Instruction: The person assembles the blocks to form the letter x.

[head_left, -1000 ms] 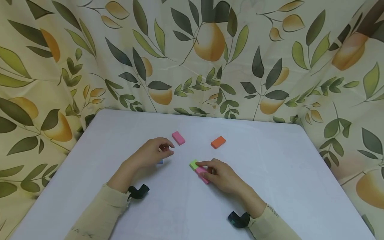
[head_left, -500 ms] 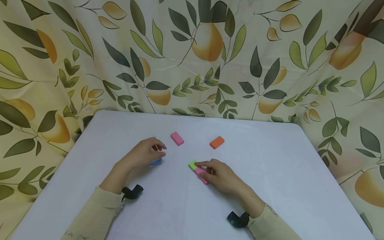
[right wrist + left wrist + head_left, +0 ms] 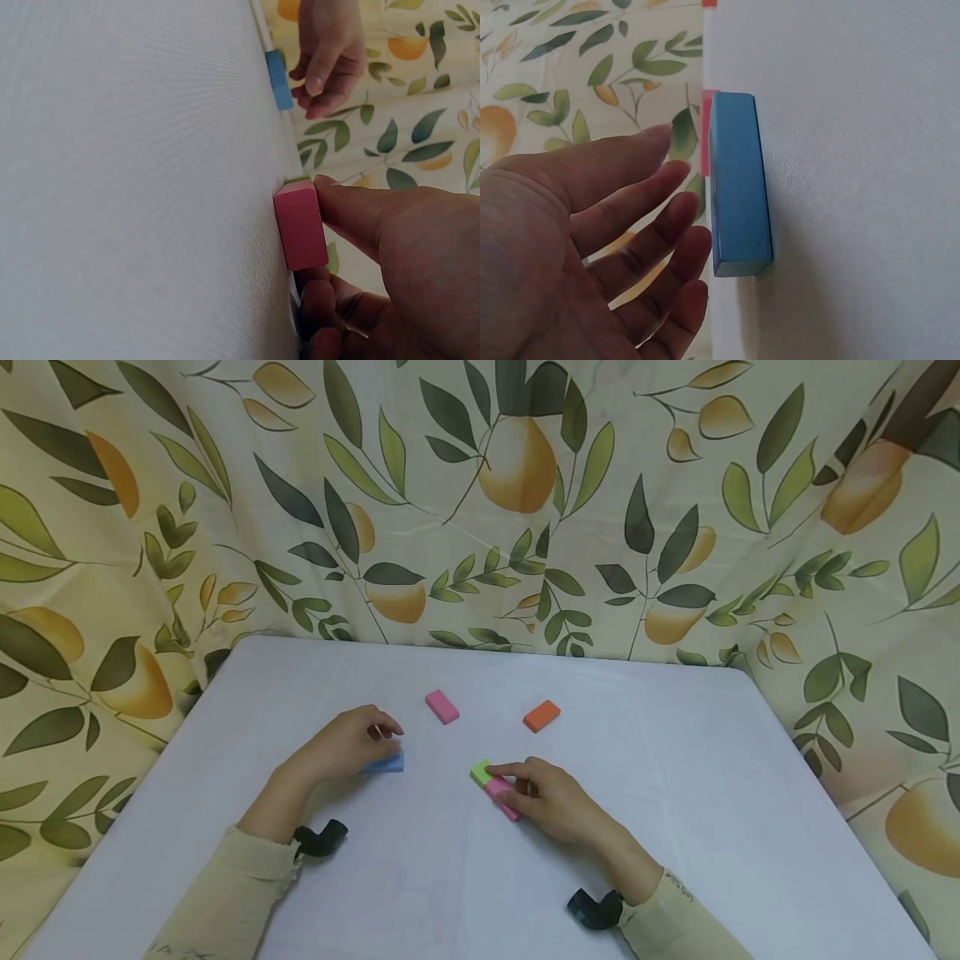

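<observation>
"What stood complete?"

"On the table [image 3: 637, 735], one pairing: the green block [image 3: 480, 772] and the near pink block [image 3: 497, 791] touched end to end, just below the centre of the frame."

"Outstanding?"

"The blue block [image 3: 741, 180] lay left of centre, the far pink block [image 3: 442, 707] and the orange block [image 3: 542, 716] higher up; all three were apart from the pair, seemingly unjoined."

"Each grip?"

"The right hand [image 3: 557, 797] pinched the near pink block. The left hand [image 3: 348, 743] was released, fingers loose by the blue block; contact uncertain."

The blue block [image 3: 741, 180] looks smooth, the tabletop [image 3: 862, 150] finely grained.
</observation>
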Available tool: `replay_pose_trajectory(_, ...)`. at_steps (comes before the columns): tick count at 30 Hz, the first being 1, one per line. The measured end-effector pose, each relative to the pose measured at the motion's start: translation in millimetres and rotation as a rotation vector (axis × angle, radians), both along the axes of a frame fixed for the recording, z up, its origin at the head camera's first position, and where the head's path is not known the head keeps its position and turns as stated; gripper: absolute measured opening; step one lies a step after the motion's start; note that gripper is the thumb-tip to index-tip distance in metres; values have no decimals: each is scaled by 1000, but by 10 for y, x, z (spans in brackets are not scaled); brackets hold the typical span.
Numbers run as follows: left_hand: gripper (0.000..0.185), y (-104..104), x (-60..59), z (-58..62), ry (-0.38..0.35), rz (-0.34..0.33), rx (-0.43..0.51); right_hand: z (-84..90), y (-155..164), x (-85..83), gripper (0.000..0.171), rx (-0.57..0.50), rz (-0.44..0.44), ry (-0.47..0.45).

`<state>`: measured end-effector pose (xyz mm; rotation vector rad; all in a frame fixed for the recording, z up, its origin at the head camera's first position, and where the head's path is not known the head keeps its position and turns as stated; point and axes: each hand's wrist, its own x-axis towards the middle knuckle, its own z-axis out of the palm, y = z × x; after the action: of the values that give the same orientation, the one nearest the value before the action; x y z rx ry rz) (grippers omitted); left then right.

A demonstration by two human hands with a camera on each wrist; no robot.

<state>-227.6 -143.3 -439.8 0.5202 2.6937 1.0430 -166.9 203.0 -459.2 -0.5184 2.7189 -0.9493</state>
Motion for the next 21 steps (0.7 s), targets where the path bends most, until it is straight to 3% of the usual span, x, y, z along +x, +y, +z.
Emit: replay_pose_trajectory(21, 27, -131, -34, -126, -25, -28, -43, 1, -9, -1, 40, 1, -4, -1)
